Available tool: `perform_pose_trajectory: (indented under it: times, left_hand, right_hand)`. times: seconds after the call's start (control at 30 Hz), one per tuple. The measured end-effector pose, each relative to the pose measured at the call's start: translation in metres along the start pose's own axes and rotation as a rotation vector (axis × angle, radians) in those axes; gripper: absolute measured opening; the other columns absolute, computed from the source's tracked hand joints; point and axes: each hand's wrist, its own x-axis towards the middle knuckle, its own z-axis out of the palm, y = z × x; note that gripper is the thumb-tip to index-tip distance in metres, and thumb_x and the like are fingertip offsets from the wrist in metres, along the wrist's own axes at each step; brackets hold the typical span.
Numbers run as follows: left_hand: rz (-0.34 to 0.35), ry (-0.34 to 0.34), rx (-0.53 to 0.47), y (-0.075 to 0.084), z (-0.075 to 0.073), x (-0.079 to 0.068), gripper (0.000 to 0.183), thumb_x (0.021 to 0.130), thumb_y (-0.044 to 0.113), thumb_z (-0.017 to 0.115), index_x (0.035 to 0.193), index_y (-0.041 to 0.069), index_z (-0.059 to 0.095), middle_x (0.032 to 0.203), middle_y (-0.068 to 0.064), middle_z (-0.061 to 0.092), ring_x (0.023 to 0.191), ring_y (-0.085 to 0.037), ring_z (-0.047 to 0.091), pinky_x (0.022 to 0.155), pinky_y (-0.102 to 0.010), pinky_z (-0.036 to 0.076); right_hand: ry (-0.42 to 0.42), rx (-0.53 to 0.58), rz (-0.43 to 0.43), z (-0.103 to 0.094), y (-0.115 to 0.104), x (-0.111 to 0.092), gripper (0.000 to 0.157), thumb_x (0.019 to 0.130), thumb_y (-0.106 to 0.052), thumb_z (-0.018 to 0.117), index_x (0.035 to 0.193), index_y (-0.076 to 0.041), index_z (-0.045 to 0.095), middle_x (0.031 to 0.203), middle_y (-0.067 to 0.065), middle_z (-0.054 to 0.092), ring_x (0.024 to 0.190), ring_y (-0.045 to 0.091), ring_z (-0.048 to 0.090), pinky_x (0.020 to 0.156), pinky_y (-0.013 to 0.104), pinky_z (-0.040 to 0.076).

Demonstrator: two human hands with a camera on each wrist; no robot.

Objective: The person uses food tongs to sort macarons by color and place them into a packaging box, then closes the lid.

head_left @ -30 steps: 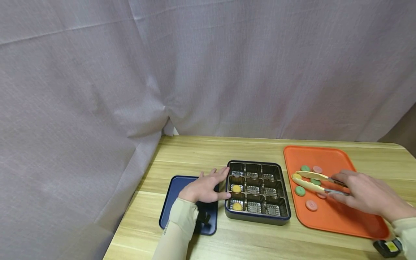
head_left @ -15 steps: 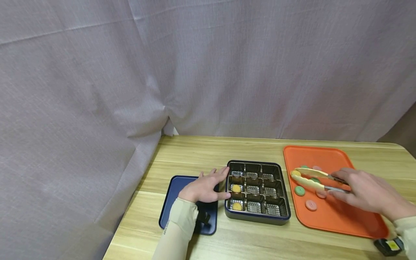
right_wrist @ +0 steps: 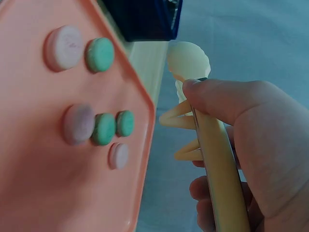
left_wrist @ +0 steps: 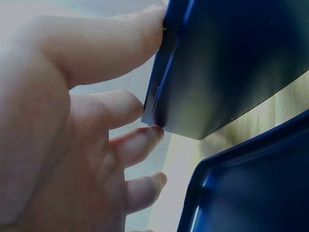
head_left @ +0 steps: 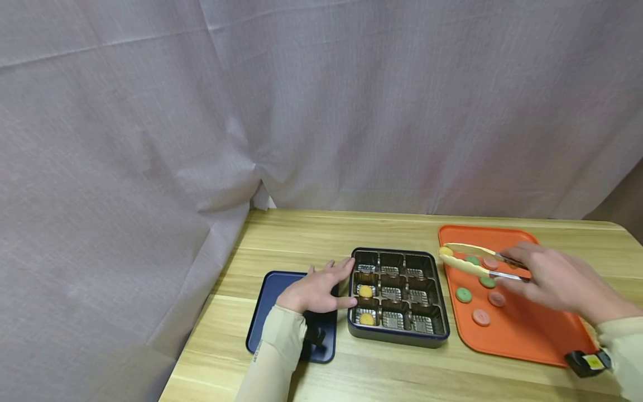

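Note:
In the head view, my right hand (head_left: 557, 279) grips tongs (head_left: 467, 265) with cream-coloured arms and metal handles. A yellow macaron (head_left: 445, 252) is pinched at their tips, above the tray's far left edge. My left hand (head_left: 316, 290) has its fingers spread, with fingertips and thumb touching the left side of a dark compartment box (head_left: 397, 336). One yellow macaron (head_left: 365, 291) sits in the box's middle-left compartment and another yellow macaron (head_left: 366, 319) in the near-left one. The right wrist view shows the tongs (right_wrist: 219, 179) within the curled fingers; the macaron is hidden there.
The orange tray (head_left: 527, 340) right of the box bears several pink and green macarons, such as a green macaron (head_left: 464, 295) and a pink macaron (head_left: 481, 317). A dark blue lid (head_left: 266, 312) lies under the left forearm. A grey curtain (head_left: 351, 111) hangs behind the table.
My right hand has lifted the tongs off the tray and moved left and away from me, carrying the yellow macaron. My left hand and the box stay put.

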Motion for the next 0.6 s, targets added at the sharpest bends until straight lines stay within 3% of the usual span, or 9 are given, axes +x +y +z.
perform_pose_trajectory:
  times: [0.13, 0.3, 0.37, 0.6]
  left_hand:
    - [0.0, -0.003, 0.0, 0.001, 0.0, 0.0, 0.093, 0.101, 0.054, 0.064, 0.171, 0.019, 0.014, 0.176, 0.0, 0.016, 0.161, -0.039, 0.015, 0.125, -0.071, 0.01]
    - [-0.003, -0.004, -0.001, 0.002, 0.0, 0.001, 0.093, 0.101, 0.055, 0.064, 0.171, 0.02, 0.014, 0.176, 0.002, 0.015, 0.161, -0.038, 0.014, 0.125, -0.07, 0.009]
    - [0.0, -0.002, 0.0, 0.002, 0.0, 0.001, 0.093, 0.101, 0.055, 0.064, 0.171, 0.02, 0.014, 0.176, 0.001, 0.015, 0.161, -0.038, 0.014, 0.125, -0.07, 0.009]
    - [0.012, 0.0, 0.013, 0.002, 0.001, 0.001, 0.093, 0.101, 0.056, 0.064, 0.171, 0.019, 0.014, 0.176, -0.002, 0.016, 0.161, -0.04, 0.015, 0.125, -0.071, 0.01]
  right_hand:
    - [0.034, 0.006, -0.034, -0.005, -0.009, 0.008, 0.051, 0.085, -0.048, 0.086, 0.117, -0.009, 0.075, 0.109, 0.005, 0.073, 0.081, 0.017, 0.065, 0.061, 0.041, 0.052]
    - [0.038, 0.009, -0.096, -0.008, -0.023, 0.02, 0.054, 0.087, -0.043, 0.086, 0.122, -0.005, 0.074, 0.115, 0.009, 0.074, 0.096, 0.027, 0.07, 0.07, 0.05, 0.058]
    - [0.048, 0.008, -0.118, -0.008, -0.03, 0.025, 0.053, 0.087, -0.042, 0.085, 0.123, -0.004, 0.074, 0.114, 0.008, 0.075, 0.095, 0.026, 0.071, 0.073, 0.051, 0.059]
    - [0.008, 0.003, -0.152, -0.002, -0.06, 0.042, 0.056, 0.089, -0.045, 0.083, 0.128, -0.006, 0.072, 0.119, 0.007, 0.074, 0.084, 0.018, 0.071, 0.063, 0.042, 0.057]
